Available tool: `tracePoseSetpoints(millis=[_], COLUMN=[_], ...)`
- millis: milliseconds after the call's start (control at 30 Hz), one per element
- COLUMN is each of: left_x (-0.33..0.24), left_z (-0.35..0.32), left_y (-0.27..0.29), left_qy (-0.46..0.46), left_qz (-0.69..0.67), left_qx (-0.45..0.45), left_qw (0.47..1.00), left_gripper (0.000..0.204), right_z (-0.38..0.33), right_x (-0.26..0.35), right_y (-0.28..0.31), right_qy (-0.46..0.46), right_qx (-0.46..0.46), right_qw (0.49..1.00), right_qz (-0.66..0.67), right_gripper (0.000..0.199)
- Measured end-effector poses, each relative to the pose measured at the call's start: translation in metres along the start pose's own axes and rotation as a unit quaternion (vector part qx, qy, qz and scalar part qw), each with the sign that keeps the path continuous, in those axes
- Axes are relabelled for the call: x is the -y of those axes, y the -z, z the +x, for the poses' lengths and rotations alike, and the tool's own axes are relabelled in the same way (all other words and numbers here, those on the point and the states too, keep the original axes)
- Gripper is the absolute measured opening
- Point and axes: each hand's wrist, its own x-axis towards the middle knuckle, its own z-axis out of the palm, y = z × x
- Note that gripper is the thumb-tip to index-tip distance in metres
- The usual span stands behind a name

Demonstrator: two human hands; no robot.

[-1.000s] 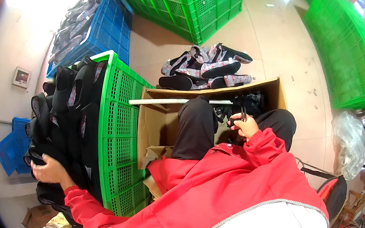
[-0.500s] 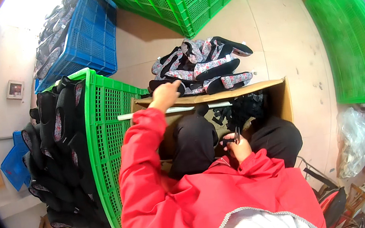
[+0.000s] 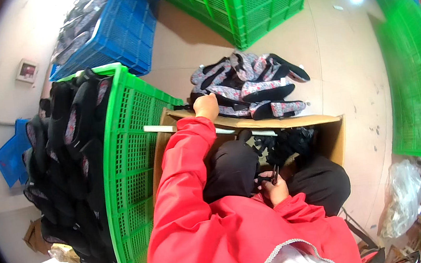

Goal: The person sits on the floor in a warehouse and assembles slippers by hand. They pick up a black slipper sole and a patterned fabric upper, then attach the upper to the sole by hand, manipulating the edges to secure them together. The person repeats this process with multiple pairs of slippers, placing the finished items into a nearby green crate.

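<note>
My left hand [image 3: 206,107] reaches over the box's far flap to the near left of a pile of floral-patterned fabric shoes [image 3: 269,94] with black soles. Its fingers are curled in on a black shoe there, which the hand partly covers. Low between my knees, my right hand [image 3: 275,189] is closed around a small pair of dark scissors [image 3: 276,172], blades pointing up and away. Beneath lies an open cardboard box [image 3: 336,139] with black scraps [image 3: 288,143] inside; a white bar [image 3: 160,128] crosses its far side.
Close on my left stands a green crate [image 3: 130,120] packed with black shoes [image 3: 67,159]. A blue crate [image 3: 120,35] and another green crate [image 3: 243,12] stand farther off. Stacked green crates [image 3: 418,64] and a clear plastic bag [image 3: 402,197] are on the right.
My left hand has gone from reaching with fingers extended to curled in at the shoe pile. My right hand stays low with the scissors. The whole view has shifted a little.
</note>
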Motion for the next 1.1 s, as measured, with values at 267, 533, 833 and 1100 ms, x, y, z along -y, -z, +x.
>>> tracePoseSetpoints(millis=[267, 533, 833, 1100], left_x=[0.095, 0.09, 0.1, 0.078], left_z=[-0.151, -0.357, -0.439, -0.393], left_y=[0.134, 0.144, 0.097, 0.139], left_qy=[0.097, 0.035, -0.026, -0.293], left_qz=[-0.297, -0.815, -0.745, -0.353], left_qx=[-0.226, -0.038, 0.153, -0.049], left_qw=[0.923, 0.578, 0.649, 0.887], left_gripper=[0.02, 0.012, 0.014, 0.016], right_z=[-0.005, -0.036, -0.076, -0.075], right_x=[0.004, 0.037, 0.029, 0.003], right_y=[-0.001, 0.007, -0.001, -0.005], right_qy=[0.033, 0.131, 0.095, 0.187], right_qx=[0.002, 0.078, 0.095, 0.084], right_qw=[0.999, 0.985, 0.987, 0.978], right_qz=[-0.003, 0.085, 0.084, 0.039], right_gripper=[0.016, 0.032, 0.037, 0.036])
